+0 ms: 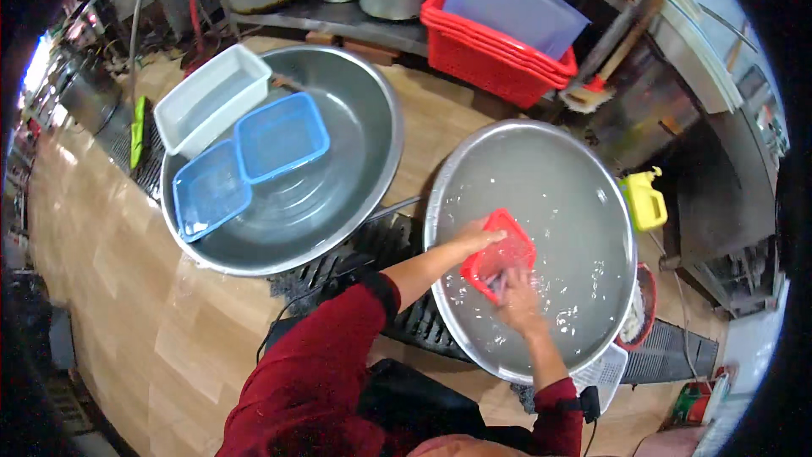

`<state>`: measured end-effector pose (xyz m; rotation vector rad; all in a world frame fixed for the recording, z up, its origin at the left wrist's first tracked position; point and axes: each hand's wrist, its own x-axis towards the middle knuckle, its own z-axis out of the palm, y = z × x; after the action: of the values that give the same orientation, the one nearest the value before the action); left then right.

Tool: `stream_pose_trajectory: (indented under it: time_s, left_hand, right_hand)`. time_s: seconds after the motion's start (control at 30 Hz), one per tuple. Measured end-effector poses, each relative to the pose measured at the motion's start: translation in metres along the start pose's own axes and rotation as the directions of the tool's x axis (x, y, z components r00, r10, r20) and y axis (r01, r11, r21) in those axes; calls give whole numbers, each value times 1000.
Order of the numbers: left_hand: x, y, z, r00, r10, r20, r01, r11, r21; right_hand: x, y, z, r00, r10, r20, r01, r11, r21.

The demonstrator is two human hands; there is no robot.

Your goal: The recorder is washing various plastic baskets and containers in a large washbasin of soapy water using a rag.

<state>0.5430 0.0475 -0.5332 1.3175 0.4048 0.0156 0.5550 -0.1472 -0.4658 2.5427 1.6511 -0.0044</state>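
A small red plastic container [511, 247] is tilted over a large round metal basin [438, 203] of cloudy water. My left hand [480, 238] grips its upper left rim, thumb over the edge. At the container's lower end is my right hand [519, 301], its fingers reaching inside. Under those fingers shows a blurred greyish wad [493, 280], perhaps a cloth or scrubbing pad; whether the fingers close on it is unclear. Scattered bits of foam float on the water around both hands.
A second metal basin [355, 133] at left holds a white tub [212, 98] and two blue baskets [282, 138]. Stacked red crates [488, 60] stand behind. Right of my basin are a yellow jug [645, 200], a red bowl [648, 304] and a white basket [606, 371]. Drain grating [419, 317] runs between the basins.
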Motion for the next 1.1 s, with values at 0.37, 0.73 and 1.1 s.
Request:
stream_pose_trajectory:
  time_s: [0.37, 0.73, 1.1]
  left_hand:
    - [-16, 1, 3, 885, -281, 371, 432, 794, -428]
    - [-28, 64, 17, 951, -232, 202, 307, 772, -557]
    - [-35, 26, 15, 972, -21, 234, 182, 699, -692]
  right_hand:
    - [4, 11, -57, 840, 480, 253, 71, -559, 826]
    - [-53, 115, 42, 695, 653, 300, -498, 137, 857]
    - [-46, 57, 3, 757, 643, 114, -25, -146, 989]
